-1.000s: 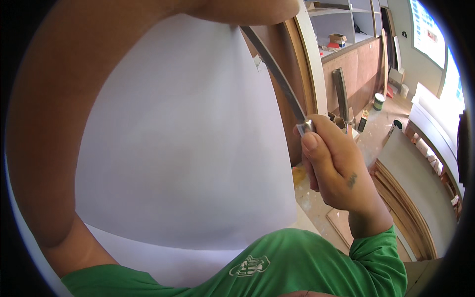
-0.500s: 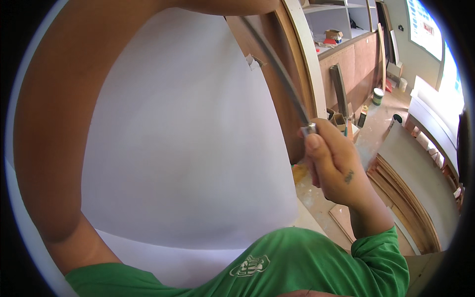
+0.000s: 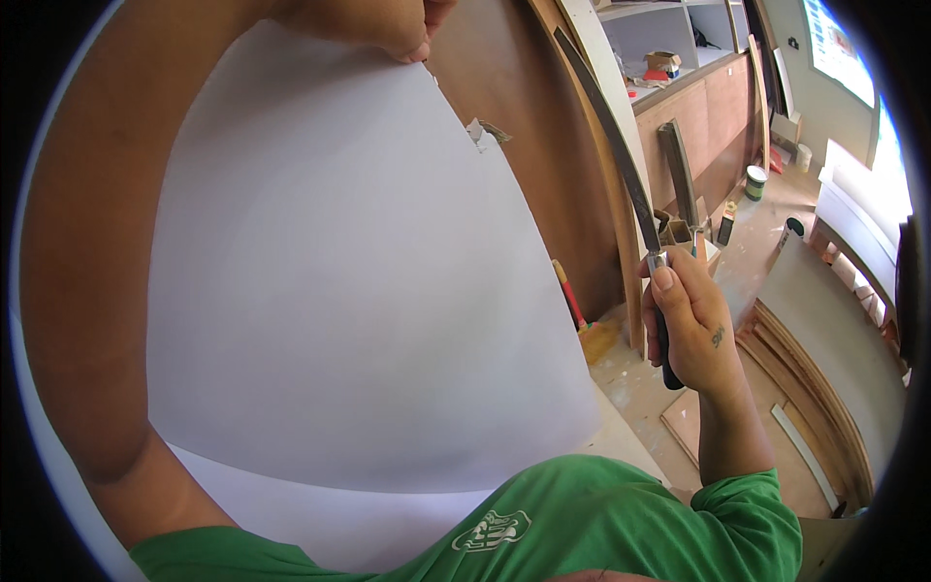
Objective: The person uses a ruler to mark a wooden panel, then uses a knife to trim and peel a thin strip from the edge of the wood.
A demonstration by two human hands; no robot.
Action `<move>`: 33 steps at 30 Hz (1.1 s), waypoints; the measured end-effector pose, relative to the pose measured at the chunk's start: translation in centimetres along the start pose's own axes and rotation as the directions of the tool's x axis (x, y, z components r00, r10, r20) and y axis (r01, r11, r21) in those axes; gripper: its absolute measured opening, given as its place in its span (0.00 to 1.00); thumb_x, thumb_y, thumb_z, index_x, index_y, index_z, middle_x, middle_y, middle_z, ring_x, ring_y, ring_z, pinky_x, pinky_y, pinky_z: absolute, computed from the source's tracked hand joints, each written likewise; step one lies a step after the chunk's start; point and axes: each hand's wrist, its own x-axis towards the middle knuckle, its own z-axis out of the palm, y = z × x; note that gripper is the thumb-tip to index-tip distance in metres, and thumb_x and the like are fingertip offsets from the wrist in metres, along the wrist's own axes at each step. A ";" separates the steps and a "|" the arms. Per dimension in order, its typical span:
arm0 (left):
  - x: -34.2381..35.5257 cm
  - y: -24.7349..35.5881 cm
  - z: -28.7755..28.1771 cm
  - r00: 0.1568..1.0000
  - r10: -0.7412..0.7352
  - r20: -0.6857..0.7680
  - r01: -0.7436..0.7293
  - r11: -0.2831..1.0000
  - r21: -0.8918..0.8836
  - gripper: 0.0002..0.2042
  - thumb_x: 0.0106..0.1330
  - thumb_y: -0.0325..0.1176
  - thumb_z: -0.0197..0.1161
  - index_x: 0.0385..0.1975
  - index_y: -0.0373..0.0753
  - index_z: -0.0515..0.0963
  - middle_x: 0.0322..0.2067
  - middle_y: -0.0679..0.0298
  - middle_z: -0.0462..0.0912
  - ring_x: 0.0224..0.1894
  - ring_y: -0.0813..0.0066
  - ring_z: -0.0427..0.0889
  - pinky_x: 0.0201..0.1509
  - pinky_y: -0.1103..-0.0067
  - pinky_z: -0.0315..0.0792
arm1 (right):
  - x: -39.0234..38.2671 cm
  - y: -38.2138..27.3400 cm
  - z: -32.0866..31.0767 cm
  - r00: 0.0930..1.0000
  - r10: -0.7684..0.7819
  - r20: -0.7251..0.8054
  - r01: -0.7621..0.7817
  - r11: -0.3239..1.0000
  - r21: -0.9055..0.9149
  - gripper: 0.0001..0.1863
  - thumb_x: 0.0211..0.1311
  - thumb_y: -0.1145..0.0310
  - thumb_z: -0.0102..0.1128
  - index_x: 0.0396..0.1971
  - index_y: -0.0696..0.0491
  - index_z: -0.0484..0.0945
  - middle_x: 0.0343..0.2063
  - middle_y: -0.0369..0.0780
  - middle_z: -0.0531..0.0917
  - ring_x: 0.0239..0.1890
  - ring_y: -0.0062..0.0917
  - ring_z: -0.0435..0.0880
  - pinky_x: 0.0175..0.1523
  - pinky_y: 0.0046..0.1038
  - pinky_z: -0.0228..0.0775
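With our left hand [image 3: 378, 24] we touch the far edge of a large white sheet [image 3: 359, 262], perhaps pinching it; the fingers are partly hidden. Our right hand [image 3: 693, 325] grips a long, dark-bladed tool [image 3: 623, 150] by its black handle, blade up, apart from the sheet. Beyond stand a brown panel [image 3: 567, 184] and a red-handled brush [image 3: 570, 296].

– Where could the right hand [image 3: 690, 320] pass?
– Leftward, over the bare middle of the sheet [image 3: 359, 272]
– What stands in the way?
– The left arm [image 3: 87, 291], arching along its left and top, and the brown panel [image 3: 553, 145] beyond
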 end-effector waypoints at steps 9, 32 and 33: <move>1.1 0.1 -0.9 0.985 0.169 -0.039 -0.173 0.956 -0.236 0.11 0.65 0.36 0.66 0.38 0.35 0.86 0.36 0.54 0.89 0.41 0.59 0.87 0.47 0.69 0.78 | 0.9 1.6 -1.6 0.998 0.042 -0.045 -0.039 0.998 0.055 0.17 0.82 0.57 0.45 0.44 0.56 0.73 0.18 0.31 0.71 0.12 0.12 0.65 0.18 0.18 0.58; 4.8 3.0 -2.8 0.904 -0.086 0.419 0.106 0.994 -0.023 0.09 0.62 0.34 0.62 0.36 0.37 0.84 0.35 0.55 0.87 0.42 0.59 0.85 0.48 0.70 0.76 | 2.5 3.8 -5.0 0.996 0.058 -0.071 -0.051 0.994 0.098 0.19 0.82 0.54 0.44 0.44 0.57 0.73 0.18 0.32 0.70 0.12 0.13 0.65 0.17 0.18 0.58; 5.3 3.2 -2.7 0.906 -0.074 0.416 0.096 0.995 -0.033 0.09 0.61 0.33 0.62 0.36 0.37 0.84 0.35 0.55 0.87 0.41 0.59 0.85 0.48 0.70 0.76 | 2.6 3.9 -5.2 0.995 0.063 -0.078 -0.056 0.994 0.095 0.19 0.82 0.54 0.44 0.44 0.57 0.73 0.18 0.32 0.70 0.12 0.13 0.65 0.17 0.18 0.58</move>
